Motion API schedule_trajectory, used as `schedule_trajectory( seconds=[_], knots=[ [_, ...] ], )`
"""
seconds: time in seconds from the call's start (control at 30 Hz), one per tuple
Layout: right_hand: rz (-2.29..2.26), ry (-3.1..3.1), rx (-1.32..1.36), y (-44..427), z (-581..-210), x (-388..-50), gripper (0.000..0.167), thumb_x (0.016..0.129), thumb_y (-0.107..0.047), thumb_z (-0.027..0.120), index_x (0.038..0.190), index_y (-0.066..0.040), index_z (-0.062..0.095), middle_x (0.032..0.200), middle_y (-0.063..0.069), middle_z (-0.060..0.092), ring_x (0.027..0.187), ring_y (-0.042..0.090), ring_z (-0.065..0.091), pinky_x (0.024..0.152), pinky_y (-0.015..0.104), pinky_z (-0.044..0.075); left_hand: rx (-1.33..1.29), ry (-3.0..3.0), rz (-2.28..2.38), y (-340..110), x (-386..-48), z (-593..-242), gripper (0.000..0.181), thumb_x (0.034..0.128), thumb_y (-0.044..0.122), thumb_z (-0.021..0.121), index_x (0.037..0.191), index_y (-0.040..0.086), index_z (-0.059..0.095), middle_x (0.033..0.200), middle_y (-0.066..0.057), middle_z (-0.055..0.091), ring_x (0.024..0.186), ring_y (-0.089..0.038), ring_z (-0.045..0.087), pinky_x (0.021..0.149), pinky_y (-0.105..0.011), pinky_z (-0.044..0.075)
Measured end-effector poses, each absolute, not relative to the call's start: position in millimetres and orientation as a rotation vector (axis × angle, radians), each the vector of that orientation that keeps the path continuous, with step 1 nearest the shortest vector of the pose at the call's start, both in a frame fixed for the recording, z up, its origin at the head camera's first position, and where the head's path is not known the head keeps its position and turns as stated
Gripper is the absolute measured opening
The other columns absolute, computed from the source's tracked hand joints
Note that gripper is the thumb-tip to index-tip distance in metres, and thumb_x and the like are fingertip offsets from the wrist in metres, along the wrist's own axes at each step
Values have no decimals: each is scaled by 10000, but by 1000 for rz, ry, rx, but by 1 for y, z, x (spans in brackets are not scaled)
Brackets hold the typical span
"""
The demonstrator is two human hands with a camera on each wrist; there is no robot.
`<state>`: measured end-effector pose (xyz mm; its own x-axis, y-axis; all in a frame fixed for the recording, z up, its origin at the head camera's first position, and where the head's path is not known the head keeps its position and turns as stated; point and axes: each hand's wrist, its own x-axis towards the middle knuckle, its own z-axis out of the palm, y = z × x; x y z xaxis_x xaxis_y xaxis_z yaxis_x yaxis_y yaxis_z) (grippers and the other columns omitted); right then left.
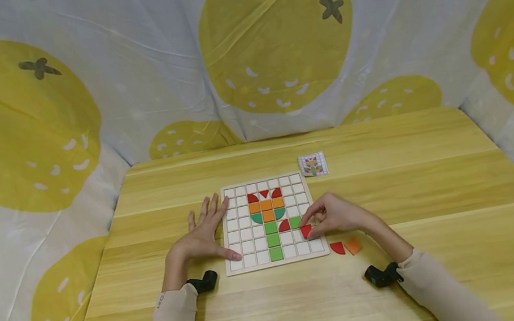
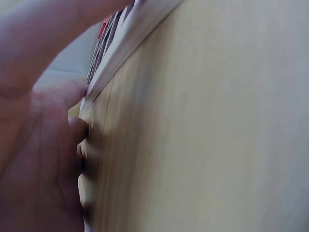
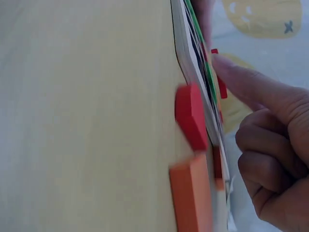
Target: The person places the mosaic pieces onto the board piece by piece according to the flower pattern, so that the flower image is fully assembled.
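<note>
The right hand [image 1: 341,214] pinches a red piece [image 1: 306,231] between thumb and fingertip, over the board [image 1: 246,235] toward its right edge. The left hand [image 1: 201,239], fingers spread apart, rests at the board's left edge and seems to steady it. The step looks like setting this piece among those on the board; I judge the move calls for turning it square to a cell and lowering it flat. Off the board's lower right lie a red wedge [image 1: 337,248] and an orange square [image 1: 353,246]; beyond its upper right, a patterned card [image 1: 313,165]. The right wrist view shows the held piece raised off the board, which the head view leaves unclear; only the head view shows the whole pattern.
</note>
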<state>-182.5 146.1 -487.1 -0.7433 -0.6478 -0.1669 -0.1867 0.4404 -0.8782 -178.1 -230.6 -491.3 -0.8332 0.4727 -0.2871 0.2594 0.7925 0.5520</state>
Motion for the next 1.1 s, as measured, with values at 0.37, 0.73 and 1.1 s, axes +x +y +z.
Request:
schedule_trajectory(
  seconds=[0.37, 0.73, 1.1],
  knots=[
    [-1226, 2225, -750, 132, -491, -183, 171, 833, -145, 874, 986, -98, 813, 569, -66, 286, 553, 59, 287, 531, 188, 271, 548, 2569, 701, -229, -178, -492, 1453, 656, 563, 941, 1678, 136, 0, 1730, -158, -209, 1585, -409, -243, 1189, -731, -188],
    [-1236, 2247, -731, 130, -493, -185, 111, 855, -145, 856, 960, -121, 829, 551, -79, 320, 531, 56, 288, 520, 181, 254, 545, 2564, 700, -229, -178, -491, 1452, 661, 559, 940, 1678, 139, -8, 1726, -164, -216, 1581, -414, -252, 1186, -732, -195],
    [-1260, 2233, -691, 127, -494, -184, 116, 844, -139, 864, 951, -112, 826, 541, -73, 339, 513, 73, 296, 496, 187, 256, 552, 2565, 705, -229, -178, -492, 1453, 659, 555, 943, 1678, 137, -5, 1727, -164, -215, 1582, -417, -248, 1183, -736, -191]
  ],
)
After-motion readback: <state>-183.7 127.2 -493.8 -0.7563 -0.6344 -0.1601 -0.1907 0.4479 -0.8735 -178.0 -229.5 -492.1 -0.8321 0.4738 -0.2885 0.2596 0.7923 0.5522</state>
